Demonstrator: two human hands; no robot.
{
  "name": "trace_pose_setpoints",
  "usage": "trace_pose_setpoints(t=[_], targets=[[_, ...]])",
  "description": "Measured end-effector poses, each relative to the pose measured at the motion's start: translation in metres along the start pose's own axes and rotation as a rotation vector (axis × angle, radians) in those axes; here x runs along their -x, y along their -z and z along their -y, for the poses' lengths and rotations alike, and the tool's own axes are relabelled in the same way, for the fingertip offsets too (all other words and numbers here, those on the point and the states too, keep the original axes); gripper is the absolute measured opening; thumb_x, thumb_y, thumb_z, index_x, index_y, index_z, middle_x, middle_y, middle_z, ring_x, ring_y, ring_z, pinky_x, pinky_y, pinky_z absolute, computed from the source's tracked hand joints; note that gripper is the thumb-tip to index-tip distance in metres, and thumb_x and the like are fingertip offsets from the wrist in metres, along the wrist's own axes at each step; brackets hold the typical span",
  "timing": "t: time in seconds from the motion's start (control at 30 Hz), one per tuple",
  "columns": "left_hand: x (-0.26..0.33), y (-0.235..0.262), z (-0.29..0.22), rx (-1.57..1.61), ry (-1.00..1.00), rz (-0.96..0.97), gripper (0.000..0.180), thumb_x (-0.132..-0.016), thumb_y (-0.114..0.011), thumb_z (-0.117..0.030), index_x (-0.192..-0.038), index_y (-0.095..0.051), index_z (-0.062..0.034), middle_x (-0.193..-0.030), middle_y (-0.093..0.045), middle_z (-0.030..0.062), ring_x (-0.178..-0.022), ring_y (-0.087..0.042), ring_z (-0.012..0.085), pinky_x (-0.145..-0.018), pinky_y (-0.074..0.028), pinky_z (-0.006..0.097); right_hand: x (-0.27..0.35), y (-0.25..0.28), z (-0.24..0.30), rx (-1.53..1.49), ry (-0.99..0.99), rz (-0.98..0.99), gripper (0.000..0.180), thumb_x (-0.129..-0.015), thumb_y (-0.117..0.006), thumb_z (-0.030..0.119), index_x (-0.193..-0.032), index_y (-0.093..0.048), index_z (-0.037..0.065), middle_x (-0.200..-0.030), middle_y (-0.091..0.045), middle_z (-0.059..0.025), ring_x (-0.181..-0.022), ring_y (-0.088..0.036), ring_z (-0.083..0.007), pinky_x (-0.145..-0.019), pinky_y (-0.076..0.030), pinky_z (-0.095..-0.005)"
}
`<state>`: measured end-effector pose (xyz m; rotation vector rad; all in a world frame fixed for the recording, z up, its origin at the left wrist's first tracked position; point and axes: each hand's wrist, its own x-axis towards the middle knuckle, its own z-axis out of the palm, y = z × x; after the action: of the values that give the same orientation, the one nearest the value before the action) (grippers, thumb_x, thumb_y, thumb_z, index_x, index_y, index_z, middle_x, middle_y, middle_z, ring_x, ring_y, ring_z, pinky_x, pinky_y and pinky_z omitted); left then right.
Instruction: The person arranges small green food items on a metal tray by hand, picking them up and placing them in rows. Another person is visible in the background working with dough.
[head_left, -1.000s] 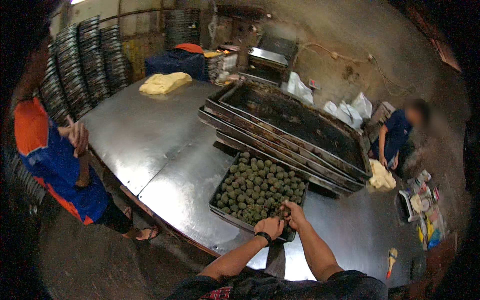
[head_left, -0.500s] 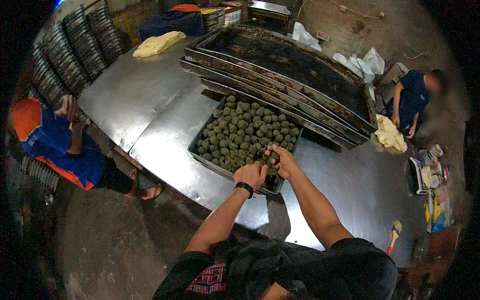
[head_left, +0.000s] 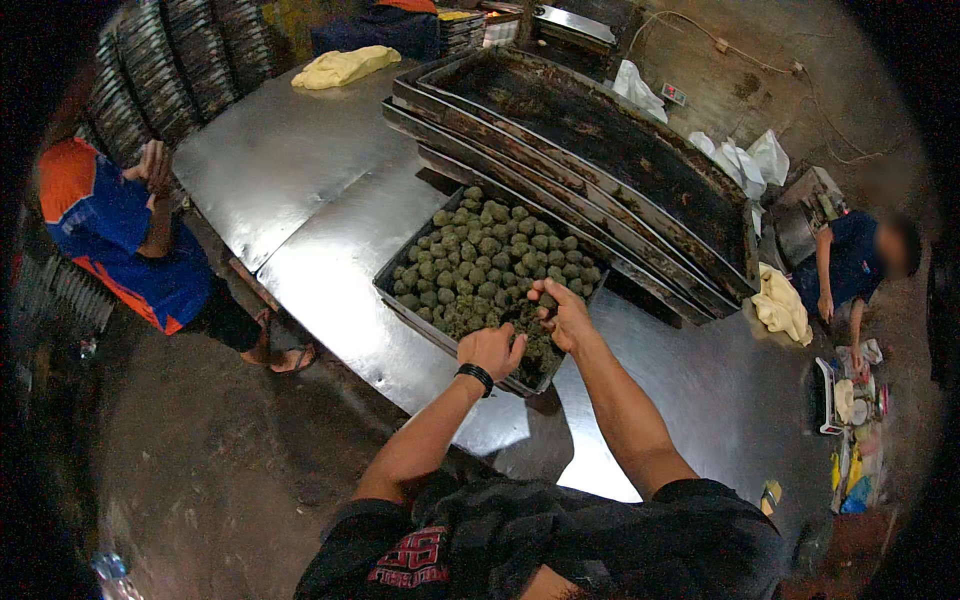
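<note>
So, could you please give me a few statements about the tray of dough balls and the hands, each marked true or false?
1. Both hands, left hand and right hand, are at the near corner of the tray. True.
2. The tray holds flat white discs. False: it holds rounded greenish dough balls.
3. The left wrist wears a dark band. True.
4. The tray sits on the floor. False: it rests on a shiny metal table.
5. Larger dark trays are stacked behind it. True.
</note>
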<state>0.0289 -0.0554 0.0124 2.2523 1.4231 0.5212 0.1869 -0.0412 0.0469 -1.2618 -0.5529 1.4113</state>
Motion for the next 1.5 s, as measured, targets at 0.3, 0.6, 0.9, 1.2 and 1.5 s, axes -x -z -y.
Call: trace_pose_setpoints(t=[0.3,0.6,0.9,1.2,1.5], targets=[[-0.008,0.007,0.016,0.11,-0.18,0.255,0.036,-0.083,-0.044,-0.041,-0.082,-0.058,-0.0077,-0.068,-0.061,0.0165,-0.063,-0.061,0.0336,-0.054,-0.048,0.046,-0.048,-0.052,0.02,0.41,-0.055,-0.187,0.049,-0.084,-0.051,0.049,-0.087,-0.055,0.001,-0.074,-0.056,-0.0092,-0.054,-0.048,-0.0133,-0.048,-0.04,-0.0246],[-0.016,0.028,0.025,0.158,-0.328,0.443,0.034,-0.086,-0.045,-0.035,-0.08,-0.059,-0.005,-0.075,-0.062,0.0179,-0.067,-0.062,0.0324,-0.056,-0.049,0.043,-0.084,-0.109,0.055,-0.004,0.34,-0.259,0.034,-0.089,-0.051,0.018,-0.115,-0.046,-0.003,-0.102,-0.057,-0.0157,-0.079,-0.061,-0.0227,-0.066,-0.051,-0.0326],[-0.02,0.011,0.018,0.354,-0.15,0.3,0.041,-0.086,-0.04,-0.041,-0.081,-0.058,-0.0042,-0.073,-0.06,0.0217,-0.065,-0.059,0.0377,-0.061,-0.047,0.047,-0.022,-0.024,0.01,0.489,0.096,-0.127,0.028,-0.083,-0.061,0.02,-0.102,-0.056,0.0,-0.093,-0.058,-0.0096,-0.078,-0.056,-0.0158,-0.068,-0.047,-0.0296],[-0.041,-0.018,-0.005,1.174,0.495,0.095,0.058,-0.092,-0.029,-0.049,-0.114,-0.052,-0.0012,-0.11,-0.054,0.0134,-0.1,-0.052,0.0273,-0.085,-0.041,0.04,0.034,-0.007,-0.009,0.999,0.506,0.241,0.058,-0.07,-0.062,0.007,-0.126,-0.045,0.008,-0.125,-0.049,-0.0133,-0.105,-0.054,-0.0256,-0.084,-0.045,-0.0333],[-0.034,-0.041,0.011,2.008,0.531,0.256,0.08,-0.086,-0.028,-0.062,-0.14,-0.004,-0.0087,-0.143,-0.012,0.0171,-0.126,-0.027,0.0332,-0.101,-0.027,0.043,0.039,-0.004,-0.021,1.456,0.734,0.285,0.037,-0.068,-0.064,0.009,-0.104,-0.06,0.001,-0.104,-0.06,-0.0175,-0.092,-0.059,-0.0322,-0.079,-0.047,-0.0396]])
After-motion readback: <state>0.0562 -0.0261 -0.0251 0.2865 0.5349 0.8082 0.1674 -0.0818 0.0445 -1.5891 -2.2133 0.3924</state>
